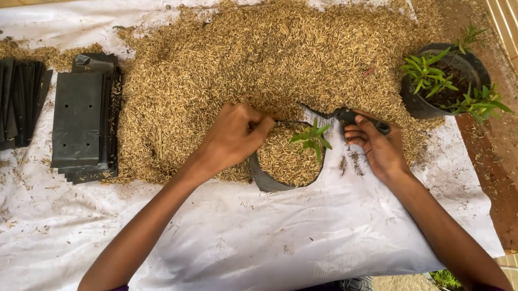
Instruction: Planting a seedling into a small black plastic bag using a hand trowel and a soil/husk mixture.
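A black grow bag (pixel 264 178) of husks with a green seedling (pixel 312 138) sat at the husk pile's (pixel 262 50) near edge. The left hand (pixel 236 135) curled shut on its rim; the right hand (pixel 376 144) pinched the opposite rim. Bare white sheet (pixel 218 244) lay nearer.

left hand (pixel 236 135): fingers curled in a fist | right hand (pixel 378 146): fingers bent, pinching

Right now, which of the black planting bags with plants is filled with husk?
The bag between the hands, brim-full of husk around one seedling. The bag at right shows dark soil and several plants.
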